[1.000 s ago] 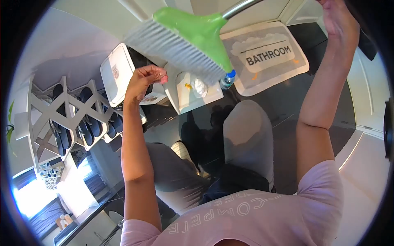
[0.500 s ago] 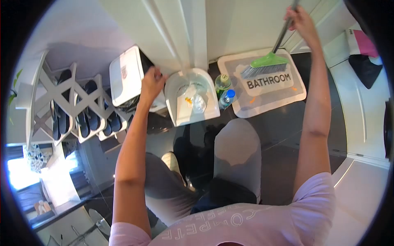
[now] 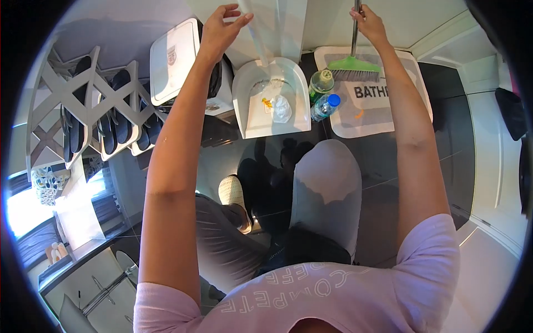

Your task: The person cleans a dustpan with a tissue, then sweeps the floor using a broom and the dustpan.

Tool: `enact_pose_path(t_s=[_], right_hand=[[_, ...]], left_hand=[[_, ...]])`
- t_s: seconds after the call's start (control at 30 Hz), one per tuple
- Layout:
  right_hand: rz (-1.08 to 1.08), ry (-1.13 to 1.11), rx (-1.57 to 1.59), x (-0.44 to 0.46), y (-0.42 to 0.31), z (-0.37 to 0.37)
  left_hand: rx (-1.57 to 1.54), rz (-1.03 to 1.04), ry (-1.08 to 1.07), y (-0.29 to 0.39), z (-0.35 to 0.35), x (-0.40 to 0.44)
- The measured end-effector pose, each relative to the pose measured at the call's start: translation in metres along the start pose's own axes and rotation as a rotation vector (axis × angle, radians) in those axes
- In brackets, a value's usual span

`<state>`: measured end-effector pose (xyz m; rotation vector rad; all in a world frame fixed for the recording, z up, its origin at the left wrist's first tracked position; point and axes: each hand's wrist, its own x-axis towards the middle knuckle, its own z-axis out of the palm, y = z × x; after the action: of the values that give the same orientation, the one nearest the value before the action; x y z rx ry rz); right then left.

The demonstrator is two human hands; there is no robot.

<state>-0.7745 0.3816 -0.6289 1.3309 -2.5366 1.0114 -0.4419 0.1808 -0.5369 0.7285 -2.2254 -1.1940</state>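
Observation:
My left hand [image 3: 222, 30] is raised at the top, fingers apart, beside the white dustpan handle [image 3: 254, 34], with nothing in its fingers. The white dustpan [image 3: 242, 105] stands on the floor, holding crumpled white trash [image 3: 281, 109] and small orange bits. At the upper right my right hand [image 3: 367, 23] is closed on the metal handle of a broom. The broom's green head [image 3: 353, 64] has its grey bristles down on the bathroom mat [image 3: 355, 119]. Between dustpan and mat stand a green bottle [image 3: 321, 86] and a clear bottle with a blue cap [image 3: 325, 106].
A white lidded bin [image 3: 175, 61] stands left of the dustpan. Farther left is a white lattice rack [image 3: 104, 105] with dark slippers. A white door [image 3: 491, 150] is at the right. My slippered foot [image 3: 232, 191] rests on the dark tiled floor [image 3: 377, 166].
The broom has come down from in front of the view onto the mat, and its handle is now upright. My left hand has moved from near the bin up beside the dustpan handle.

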Motion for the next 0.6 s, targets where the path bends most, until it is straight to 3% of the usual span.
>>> enact_pose_path(t_s=[0.07, 0.13, 0.17, 0.23, 0.3, 0.37, 0.43, 0.5, 0.57, 0.6], right_hand=[[-0.043, 0.203, -0.148, -0.022, 0.001, -0.004], [-0.028, 0.489, -0.163, -0.051, -0.086, -0.034], [-0.015, 0.508, -0.044, -0.072, -0.122, -0.037], [-0.022, 0.365, 0.319, -0.124, -0.16, -0.005], [-0.107, -0.014, 0.466, -0.175, -0.165, 0.058], [-0.04, -0.338, 0.195, -0.214, -0.158, 0.118], [0.01, -0.321, 0.051, -0.24, -0.151, 0.153], [0.057, -0.312, -0.095, -0.262, -0.137, 0.177], [0.133, -0.424, 0.228, -0.264, -0.113, 0.192], [0.126, -0.438, 0.229, -0.26, -0.122, 0.18]], left_hand=[[-0.144, 0.035, -0.097, -0.001, 0.001, 0.004], [-0.169, 0.036, -0.117, -0.01, 0.005, 0.009], [-0.157, 0.066, -0.086, -0.01, 0.008, 0.01], [-0.063, 0.163, -0.015, -0.01, 0.012, 0.011], [0.012, 0.197, 0.011, -0.004, 0.013, 0.006], [0.085, 0.233, 0.039, -0.003, 0.012, -0.003], [0.256, 0.401, 0.119, -0.003, 0.009, -0.014], [0.242, 0.343, 0.143, 0.006, 0.005, -0.032], [0.214, 0.379, 0.227, 0.01, 0.0, -0.047], [0.218, 0.366, 0.235, 0.012, -0.004, -0.054]])
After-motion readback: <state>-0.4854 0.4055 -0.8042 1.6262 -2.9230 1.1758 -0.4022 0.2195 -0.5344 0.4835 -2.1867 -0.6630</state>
